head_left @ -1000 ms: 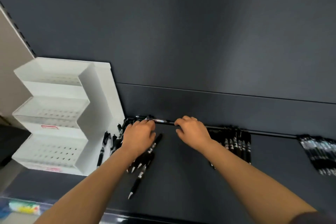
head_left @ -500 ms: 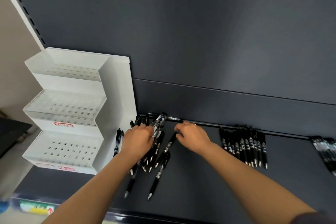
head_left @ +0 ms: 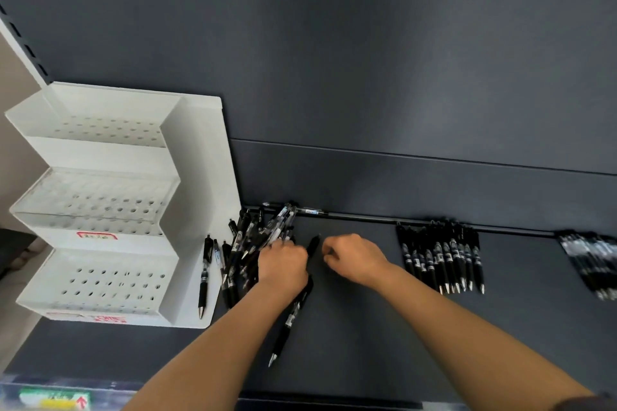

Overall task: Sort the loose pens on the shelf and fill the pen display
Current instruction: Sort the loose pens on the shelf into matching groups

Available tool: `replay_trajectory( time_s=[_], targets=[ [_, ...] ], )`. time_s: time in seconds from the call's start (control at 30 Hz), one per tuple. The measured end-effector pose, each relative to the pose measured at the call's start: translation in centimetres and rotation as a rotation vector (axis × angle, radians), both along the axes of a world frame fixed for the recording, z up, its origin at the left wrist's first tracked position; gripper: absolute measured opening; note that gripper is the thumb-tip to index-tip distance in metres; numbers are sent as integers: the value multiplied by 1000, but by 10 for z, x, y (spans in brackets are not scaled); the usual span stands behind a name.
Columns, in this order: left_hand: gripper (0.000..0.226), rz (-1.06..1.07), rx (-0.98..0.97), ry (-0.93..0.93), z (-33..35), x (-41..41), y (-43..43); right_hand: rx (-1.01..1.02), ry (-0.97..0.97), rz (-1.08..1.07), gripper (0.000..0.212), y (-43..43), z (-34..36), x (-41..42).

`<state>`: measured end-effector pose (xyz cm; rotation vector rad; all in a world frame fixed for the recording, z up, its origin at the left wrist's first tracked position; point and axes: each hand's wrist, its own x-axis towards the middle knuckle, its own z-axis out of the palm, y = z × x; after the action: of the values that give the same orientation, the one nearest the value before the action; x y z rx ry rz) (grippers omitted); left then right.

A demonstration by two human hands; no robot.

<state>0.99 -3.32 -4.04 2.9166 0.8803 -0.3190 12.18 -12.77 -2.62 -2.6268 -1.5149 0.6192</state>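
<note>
A dark grey shelf (head_left: 367, 344) meets a matching back panel (head_left: 367, 60). The white stepped pen display (head_left: 110, 203) stands at the shelf's left end, its holed tiers bare. The loose pens (head_left: 257, 243) lie heaped just right of the display, one on its base. The left hand (head_left: 283, 264) curls into this heap, gripping pens. The right hand (head_left: 354, 259), further right, has curled fingers; whether it holds anything cannot be told. Well right of the display lies a neat row of pens (head_left: 440, 257).
</note>
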Motion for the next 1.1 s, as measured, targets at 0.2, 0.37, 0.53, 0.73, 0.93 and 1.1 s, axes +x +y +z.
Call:
replay_trajectory(
  time_s=[0.2,0.37,0.53,0.73,0.93,1.1],
  targets=[
    [23,205,-293,-182,14,8,13,-7,230,54,25,-4,6,-9],
    [18,220,-350,-285,12,-4,20,-53,397,92,25,4,-2,-24],
    [16,233,-364,-310,5,-18,21,-37,296,58,16,9,-10,-35],
    [13,203,-374,-365,5,-15,16,-56,81,-170,26,2,-8,-26],
    [12,144,-403,-361,2,5,4,41,146,-300,43,-16,-9,-11],
    [15,92,-395,-321,6,35,-14,163,106,-392,63,-38,0,20]
  ],
)
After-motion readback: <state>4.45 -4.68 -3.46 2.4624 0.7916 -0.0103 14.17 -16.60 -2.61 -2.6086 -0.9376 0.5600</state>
